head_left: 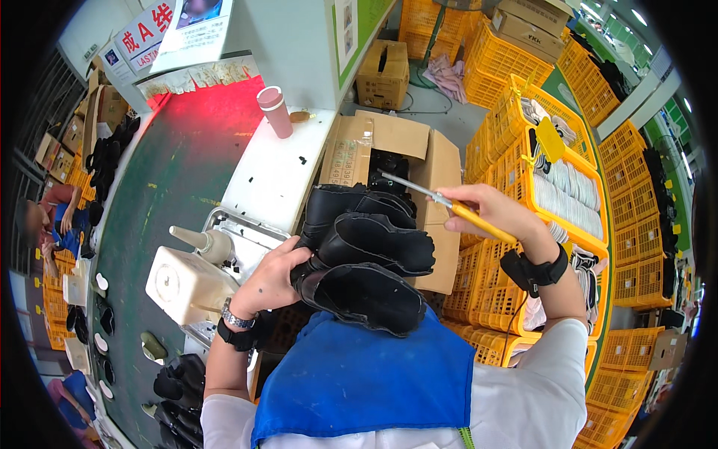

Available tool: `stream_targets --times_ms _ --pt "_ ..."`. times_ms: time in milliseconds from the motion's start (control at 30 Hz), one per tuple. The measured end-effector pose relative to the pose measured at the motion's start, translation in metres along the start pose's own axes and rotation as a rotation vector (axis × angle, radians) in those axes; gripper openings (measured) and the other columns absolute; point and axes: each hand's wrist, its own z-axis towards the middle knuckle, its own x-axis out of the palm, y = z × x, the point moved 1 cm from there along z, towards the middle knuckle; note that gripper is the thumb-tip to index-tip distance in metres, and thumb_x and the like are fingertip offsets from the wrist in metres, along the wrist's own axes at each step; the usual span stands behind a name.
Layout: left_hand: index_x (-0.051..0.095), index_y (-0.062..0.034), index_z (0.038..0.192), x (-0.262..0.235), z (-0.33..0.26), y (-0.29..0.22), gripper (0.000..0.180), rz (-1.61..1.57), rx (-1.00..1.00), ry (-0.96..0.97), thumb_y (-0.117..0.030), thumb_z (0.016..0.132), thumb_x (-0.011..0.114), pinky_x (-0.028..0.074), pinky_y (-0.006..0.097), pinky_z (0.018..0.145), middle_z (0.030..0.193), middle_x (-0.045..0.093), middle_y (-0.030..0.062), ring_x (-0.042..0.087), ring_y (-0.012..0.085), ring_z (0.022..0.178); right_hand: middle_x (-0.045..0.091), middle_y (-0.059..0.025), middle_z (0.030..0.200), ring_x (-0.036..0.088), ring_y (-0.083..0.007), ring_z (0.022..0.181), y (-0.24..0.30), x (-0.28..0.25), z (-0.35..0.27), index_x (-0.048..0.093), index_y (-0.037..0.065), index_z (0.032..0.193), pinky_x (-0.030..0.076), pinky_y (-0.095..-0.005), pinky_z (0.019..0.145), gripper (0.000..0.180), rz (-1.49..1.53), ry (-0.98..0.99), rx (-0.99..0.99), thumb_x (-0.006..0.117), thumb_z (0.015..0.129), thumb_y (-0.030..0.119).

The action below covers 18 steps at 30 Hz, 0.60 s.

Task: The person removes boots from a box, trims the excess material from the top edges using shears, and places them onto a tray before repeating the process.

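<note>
Left hand [273, 278] grips the black boot upper [366, 273] at frame centre, fingers wrapped round its left edge, holding it against the blue apron [366, 374]. Right hand [490, 212], right of centre, is closed around a yellow-handled brush [449, 203], its metal tip pointing up-left above the boot. Open cardboard box [404, 150] sits just behind the boot. White glue container [187, 283] with nozzle sits left of the left hand. Pink cup [275, 111] stands upper centre-left. Yellow crates [568, 187] fill the right side.

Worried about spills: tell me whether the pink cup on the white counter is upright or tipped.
Upright. The pink cup stands on its base on the white counter, lid on top.
</note>
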Motion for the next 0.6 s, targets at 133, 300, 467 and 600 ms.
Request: stream_targets --times_ms 133,300,467,600 --pt "0.059 -0.0018 0.087 0.002 0.000 0.000 0.027 0.019 0.023 -0.005 -0.008 0.065 0.073 0.045 0.038 0.069 0.086 0.053 0.0165 0.053 0.0365 0.080 0.060 -0.0098 0.091 0.053 -0.0146 0.077 0.002 0.012 -0.008 0.050 0.003 0.124 0.045 -0.0268 0.072 0.049 -0.165 -0.008 -0.075 0.069 0.080 0.012" --pt "0.059 -0.0017 0.087 0.005 0.002 -0.001 0.027 0.012 0.067 -0.001 -0.010 0.066 0.074 0.044 0.038 0.067 0.086 0.053 0.0165 0.053 0.0365 0.079 0.060 -0.0102 0.090 0.053 -0.0167 0.076 0.006 0.025 -0.003 0.052 0.002 0.121 0.045 -0.0276 0.071 0.045 -0.106 -0.011 -0.080 0.068 0.080 0.012" --pt "0.058 -0.0012 0.086 0.004 -0.001 -0.005 0.027 0.028 0.064 -0.005 -0.010 0.066 0.075 0.044 0.038 0.066 0.085 0.052 0.0159 0.052 0.0365 0.078 0.061 -0.0106 0.088 0.055 -0.0179 0.075 0.011 0.029 -0.002 0.052 0.002 0.120 0.045 -0.0282 0.070 0.043 -0.134 -0.019 -0.088 0.067 0.081 0.012" --pt "0.058 -0.0011 0.086 0.003 -0.002 -0.005 0.027 0.042 0.089 -0.016 -0.011 0.067 0.074 0.044 0.038 0.066 0.086 0.052 0.0159 0.052 0.0363 0.078 0.061 -0.0094 0.085 0.055 -0.0153 0.074 0.009 0.029 -0.001 0.053 0.002 0.118 0.045 -0.0278 0.068 0.041 -0.110 0.002 -0.120 0.067 0.081 0.013"
